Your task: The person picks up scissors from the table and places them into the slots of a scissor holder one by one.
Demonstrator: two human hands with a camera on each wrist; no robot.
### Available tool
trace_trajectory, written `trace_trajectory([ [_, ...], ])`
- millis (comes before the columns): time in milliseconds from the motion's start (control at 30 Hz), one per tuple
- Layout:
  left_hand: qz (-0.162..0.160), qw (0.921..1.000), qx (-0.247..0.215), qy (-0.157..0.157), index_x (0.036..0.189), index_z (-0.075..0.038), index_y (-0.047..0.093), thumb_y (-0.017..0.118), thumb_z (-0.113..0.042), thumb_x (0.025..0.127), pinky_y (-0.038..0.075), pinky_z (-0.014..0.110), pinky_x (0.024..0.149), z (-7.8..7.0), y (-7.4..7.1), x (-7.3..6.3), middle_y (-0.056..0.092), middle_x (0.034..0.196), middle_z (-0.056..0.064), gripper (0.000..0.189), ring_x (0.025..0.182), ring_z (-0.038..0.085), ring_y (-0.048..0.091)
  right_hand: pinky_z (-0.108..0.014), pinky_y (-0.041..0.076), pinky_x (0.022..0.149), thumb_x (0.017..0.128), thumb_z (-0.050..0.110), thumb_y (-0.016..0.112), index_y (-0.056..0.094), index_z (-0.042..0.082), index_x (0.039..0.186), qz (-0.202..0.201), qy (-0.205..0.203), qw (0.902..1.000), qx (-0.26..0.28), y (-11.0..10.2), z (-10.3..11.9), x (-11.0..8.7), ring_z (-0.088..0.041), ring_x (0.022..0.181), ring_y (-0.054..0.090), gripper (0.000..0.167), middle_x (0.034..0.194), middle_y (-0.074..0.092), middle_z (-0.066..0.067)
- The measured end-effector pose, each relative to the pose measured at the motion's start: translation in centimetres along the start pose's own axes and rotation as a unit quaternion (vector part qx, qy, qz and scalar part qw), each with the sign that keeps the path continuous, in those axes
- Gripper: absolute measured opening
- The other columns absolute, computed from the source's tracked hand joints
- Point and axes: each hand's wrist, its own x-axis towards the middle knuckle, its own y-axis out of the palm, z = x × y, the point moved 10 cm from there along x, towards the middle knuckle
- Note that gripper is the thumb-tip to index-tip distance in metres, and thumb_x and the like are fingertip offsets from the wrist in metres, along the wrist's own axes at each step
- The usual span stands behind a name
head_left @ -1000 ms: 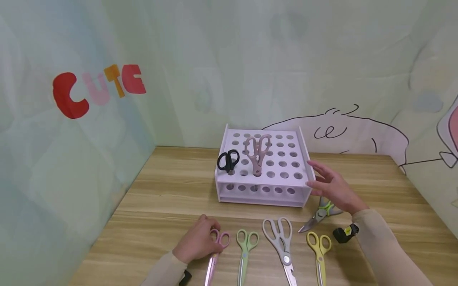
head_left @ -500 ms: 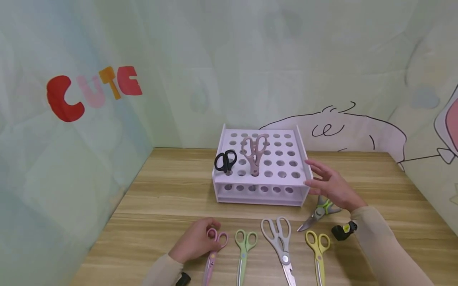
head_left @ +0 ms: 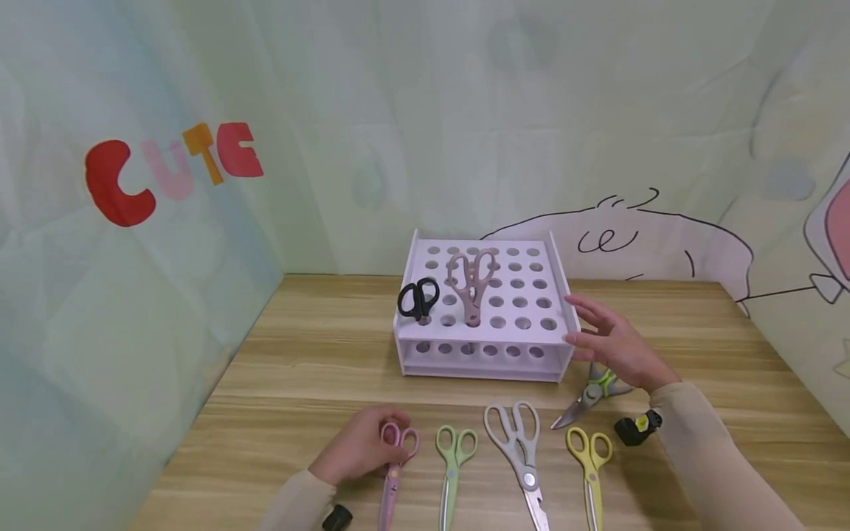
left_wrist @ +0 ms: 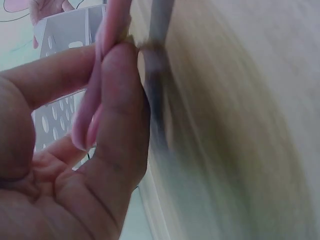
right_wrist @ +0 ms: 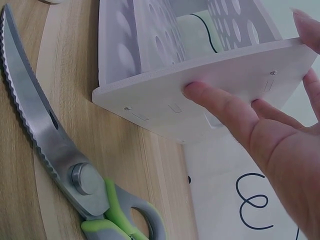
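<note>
My left hand (head_left: pixel 361 445) pinches the handle of a pair of pink scissors (head_left: pixel 392 490) low at the front of the table. In the left wrist view, the pink handle loop (left_wrist: pixel 84 122) sits between thumb and forefinger. At the right side of the white holed rack (head_left: pixel 488 334), my right hand (head_left: pixel 617 350) touches the side panel. The right wrist view shows fingers (right_wrist: pixel 222 104) extended against the panel's outer face. Black scissors (head_left: pixel 419 302) and mauve scissors (head_left: pixel 472 304) stand in the rack's front holes, handles up.
Green scissors (head_left: pixel 452 472), grey kitchen shears (head_left: pixel 529 479) and yellow scissors (head_left: pixel 592 472) lie in a row along the front. Grey-green shears (head_left: pixel 590 394) lie below the right hand, beside the rack. Fabric-covered walls (head_left: pixel 372 147) bound the wooden table (head_left: pixel 285 369) at back and sides.
The left hand, holding the pink scissors, has shifted slightly left. The head view has moved a little. My right hand stays at the rack's side.
</note>
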Motion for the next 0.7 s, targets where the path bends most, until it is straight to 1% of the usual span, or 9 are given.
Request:
trace_trajectory([
  [67,0.005,1.0000,-0.006,-0.004,0.115,0.005,0.064,0.080,0.002,0.073,0.057,0.031,0.052,0.1,0.0,0.0,0.059,0.087,0.009,0.045,0.067,0.018,0.059,-0.039,0.054,0.091,0.094,0.011,0.068,0.024,0.014,0.157,-0.002,0.001,1.0000,-0.001,0.0,-0.1,0.0,-0.049,0.139,0.028,0.077,0.164,0.007,-0.018],
  [200,0.015,0.9998,-0.007,-0.009,0.112,0.002,0.065,0.080,0.000,0.074,0.057,0.032,0.050,0.2,-0.1,0.0,0.057,0.083,0.009,0.040,0.063,0.018,0.059,-0.040,0.054,0.091,0.094,0.009,0.068,0.024,0.014,0.157,-0.003,0.001,1.0000,0.004,0.0,-0.1,0.1,-0.049,0.138,0.029,0.077,0.164,0.007,-0.018],
  [267,0.017,0.9998,-0.008,-0.007,0.111,0.001,0.066,0.080,-0.001,0.075,0.057,0.032,0.050,0.0,-0.3,0.1,0.057,0.082,0.009,0.039,0.063,0.018,0.059,-0.040,0.054,0.092,0.094,0.009,0.068,0.024,0.014,0.157,-0.003,0.001,1.0000,0.005,0.0,-0.1,0.1,-0.049,0.139,0.028,0.078,0.164,0.007,-0.017],
  [433,0.018,0.9996,-0.021,0.002,0.115,0.003,0.065,0.078,0.001,0.078,0.056,0.032,0.048,-0.5,-0.8,0.6,0.057,0.079,0.009,0.040,0.060,0.018,0.059,-0.040,0.053,0.092,0.094,0.009,0.068,0.024,0.015,0.158,0.000,-0.001,1.0000,0.001,0.0,0.0,0.1,-0.050,0.141,0.024,0.078,0.163,0.006,-0.019],
  [533,0.009,0.9997,-0.022,0.009,0.115,0.003,0.065,0.077,0.002,0.077,0.057,0.033,0.048,-0.9,-1.2,0.8,0.057,0.078,0.009,0.040,0.059,0.019,0.060,-0.040,0.052,0.093,0.093,0.008,0.067,0.024,0.015,0.158,0.000,-0.002,1.0000,0.005,-0.1,0.0,0.1,-0.050,0.141,0.024,0.078,0.163,0.006,-0.019],
  [700,-0.021,0.9995,-0.016,0.017,0.115,0.001,0.064,0.077,0.002,0.077,0.057,0.036,0.048,-1.8,-2.2,1.0,0.058,0.077,0.008,0.040,0.060,0.019,0.058,-0.042,0.052,0.094,0.093,0.008,0.067,0.024,0.014,0.157,0.000,-0.003,1.0000,0.008,0.0,-0.1,0.1,-0.049,0.139,0.028,0.077,0.163,0.007,-0.019],
])
